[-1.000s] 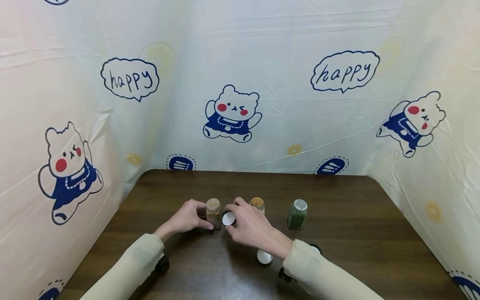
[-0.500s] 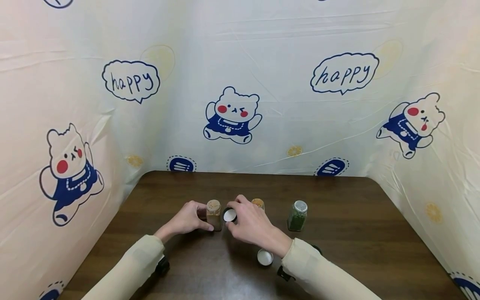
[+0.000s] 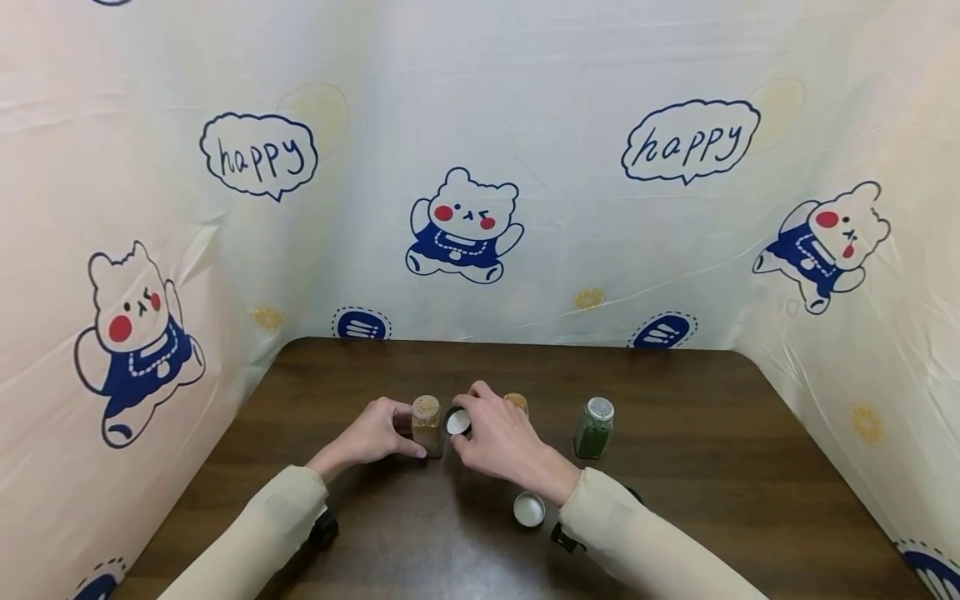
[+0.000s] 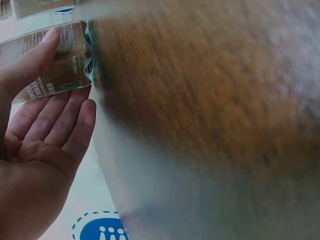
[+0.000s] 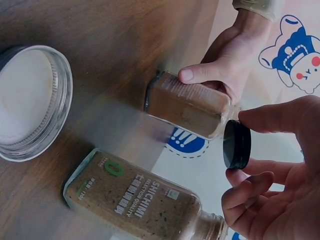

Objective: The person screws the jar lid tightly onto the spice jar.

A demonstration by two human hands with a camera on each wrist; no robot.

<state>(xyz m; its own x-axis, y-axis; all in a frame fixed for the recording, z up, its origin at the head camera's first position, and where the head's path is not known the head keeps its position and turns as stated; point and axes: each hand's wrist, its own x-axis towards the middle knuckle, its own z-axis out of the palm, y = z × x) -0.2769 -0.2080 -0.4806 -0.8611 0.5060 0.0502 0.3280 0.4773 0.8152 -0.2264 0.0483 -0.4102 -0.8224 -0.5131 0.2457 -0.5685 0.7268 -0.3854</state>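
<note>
A square glass spice jar (image 3: 427, 427) of brown powder stands on the table, with a perforated top and its lid off. Its label partly reads as ground cinnamon in the left wrist view. My left hand (image 3: 372, 433) holds this jar from the left, thumb on the near side and fingers behind. Just right of the jar's top, my right hand (image 3: 501, 435) pinches a black lid (image 5: 237, 144) between thumb and fingers, held on edge. The lid's white inside faces me in the head view. Whether lid and jar touch is unclear.
Behind my right hand stands a jar labelled Shichimi (image 5: 135, 200), mostly hidden in the head view. Farther right is a jar of green herbs (image 3: 594, 429). A loose lid (image 3: 528, 509) lies white side up near my right wrist; something dark (image 3: 634, 493) peeks past the sleeve.
My right hand has risen slightly with the lid, now level with the upper part of the jar. The left hand and its jar have stayed put.
</note>
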